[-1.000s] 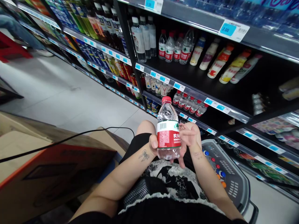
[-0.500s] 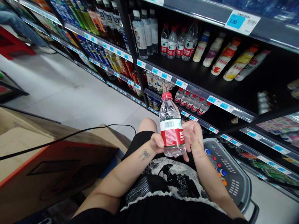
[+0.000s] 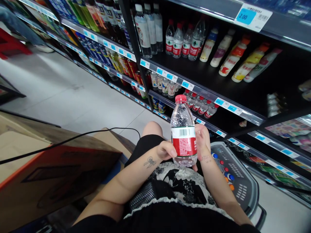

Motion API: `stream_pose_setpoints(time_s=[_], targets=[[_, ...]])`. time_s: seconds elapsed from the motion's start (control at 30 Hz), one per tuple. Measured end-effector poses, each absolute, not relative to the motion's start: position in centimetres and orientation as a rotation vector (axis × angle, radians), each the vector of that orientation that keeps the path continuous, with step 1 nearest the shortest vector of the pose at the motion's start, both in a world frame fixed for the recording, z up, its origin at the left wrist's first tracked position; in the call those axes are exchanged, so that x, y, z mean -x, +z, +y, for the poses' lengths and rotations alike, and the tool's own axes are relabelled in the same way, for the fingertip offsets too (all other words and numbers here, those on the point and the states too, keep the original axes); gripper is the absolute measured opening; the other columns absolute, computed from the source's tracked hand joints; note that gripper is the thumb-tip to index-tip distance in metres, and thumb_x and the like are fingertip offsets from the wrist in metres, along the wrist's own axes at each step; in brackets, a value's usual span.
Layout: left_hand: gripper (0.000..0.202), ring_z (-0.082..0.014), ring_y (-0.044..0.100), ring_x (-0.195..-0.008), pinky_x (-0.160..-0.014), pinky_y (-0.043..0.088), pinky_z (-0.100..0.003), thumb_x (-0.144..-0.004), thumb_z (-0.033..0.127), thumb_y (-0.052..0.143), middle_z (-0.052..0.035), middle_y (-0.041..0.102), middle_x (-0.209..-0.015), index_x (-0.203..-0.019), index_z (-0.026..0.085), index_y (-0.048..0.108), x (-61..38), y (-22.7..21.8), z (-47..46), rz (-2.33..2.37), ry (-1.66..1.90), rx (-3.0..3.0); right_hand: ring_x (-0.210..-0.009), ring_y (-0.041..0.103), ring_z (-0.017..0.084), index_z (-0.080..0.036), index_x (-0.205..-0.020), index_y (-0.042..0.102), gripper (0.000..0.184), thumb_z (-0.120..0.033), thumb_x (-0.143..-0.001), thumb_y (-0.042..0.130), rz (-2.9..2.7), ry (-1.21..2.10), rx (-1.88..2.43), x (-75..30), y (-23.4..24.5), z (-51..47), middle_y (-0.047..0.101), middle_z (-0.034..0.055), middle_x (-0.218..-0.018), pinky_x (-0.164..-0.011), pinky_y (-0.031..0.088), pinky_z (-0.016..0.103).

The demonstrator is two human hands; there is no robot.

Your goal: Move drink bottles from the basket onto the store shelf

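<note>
Over my lap I hold a clear plastic water bottle upright, with a red cap and a red-and-white label, its barcode side facing me. My left hand is closed on the lower left of the bottle, the thumb across the label's edge and the other fingers hidden behind. Close against the right side is my right hand, its palm turned toward the bottle and its fingers loosely apart. The bottle hides most of those fingers; one fingertip shows below its base. Whether the right palm bears on it I cannot tell.
Ahead, a black shelf carries bottled drinks, with more water bottles below. A grey basket with capped bottles stands at my right. Cardboard boxes and a black cable lie left. A person's leg shows far left.
The bottle has moved slightly right, closer to my right hand, and now covers more of its fingers. My left hand has travelled with it, still holding on.
</note>
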State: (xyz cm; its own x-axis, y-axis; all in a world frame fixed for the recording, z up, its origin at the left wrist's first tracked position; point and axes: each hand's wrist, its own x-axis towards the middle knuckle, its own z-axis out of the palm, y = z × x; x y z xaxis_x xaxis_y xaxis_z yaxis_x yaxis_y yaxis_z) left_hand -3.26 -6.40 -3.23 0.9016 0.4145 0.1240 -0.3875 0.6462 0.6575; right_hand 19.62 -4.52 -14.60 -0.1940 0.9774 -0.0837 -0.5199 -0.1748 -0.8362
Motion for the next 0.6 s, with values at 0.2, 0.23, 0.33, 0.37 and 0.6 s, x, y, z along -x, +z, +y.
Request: stream_pose_setpoints(time_s=[0.2,0.23,0.33,0.37,0.6], targets=[[0.111,-0.0419,0.07,-0.089,-0.078,0.056,-0.052,-0.036,0.042,0.081,-0.0244,0.07,-0.111,-0.14,0.01,0.058,3.21,-3.23,-6.51,-0.014,0.422,-0.705,-0.111,0.059,0.031,-0.028,-0.121,0.067,0.072,-0.084,-0.077,0.059,-0.837,1.629,0.879,-19.41,-14.05,-4.6,0.063,0.0106,-0.121,-0.109,0.041,0.055],[0.111,-0.0421,0.069,-0.089,-0.079,0.056,-0.052,-0.036,0.042,0.081,-0.0242,0.07,-0.11,-0.14,0.01,0.058,3.21,-3.3,-6.52,-0.016,0.418,-0.702,-0.111,0.059,0.031,-0.028,-0.121,0.067,0.071,-0.084,-0.077,0.059,-0.844,1.631,0.875,-19.38,-13.98,-4.6,0.063,0.0103,-0.121,-0.109,0.04,0.055],[0.106,-0.0444,0.068,-0.097,-0.083,0.055,-0.053,-0.039,0.042,0.078,-0.0229,0.07,-0.107,-0.138,0.009,0.059,3.21,-3.52,-6.48,0.01,0.462,-0.735,-0.11,0.06,0.03,-0.028,-0.121,0.067,0.07,-0.083,-0.078,0.058,-0.848,1.635,0.869,-19.3,-13.82,-4.63,0.063,0.0101,-0.12,-0.111,0.039,0.054],[0.104,-0.0453,0.068,-0.102,-0.085,0.055,-0.053,-0.04,0.042,0.077,-0.0224,0.07,-0.106,-0.137,0.009,0.06,3.2,-3.56,-6.47,0.029,0.487,-0.754,-0.11,0.06,0.03,-0.028,-0.121,0.067,0.07,-0.083,-0.078,0.059,-0.841,1.637,0.869,-19.29,-13.78,-4.67,0.063,0.0101,-0.119,-0.112,0.038,0.054],[0.094,-0.0469,0.065,-0.111,-0.091,0.054,-0.054,-0.045,0.043,0.073,-0.0223,0.07,-0.101,-0.131,0.006,0.062,3.23,-3.24,-6.47,0.084,0.516,-0.79,-0.106,0.059,0.029,-0.028,-0.117,0.07,0.067,-0.08,-0.074,0.066,-0.795,1.636,0.828,-19.2,-13.83,-4.86,0.064,0.0076,-0.113,-0.115,0.036,0.053]])
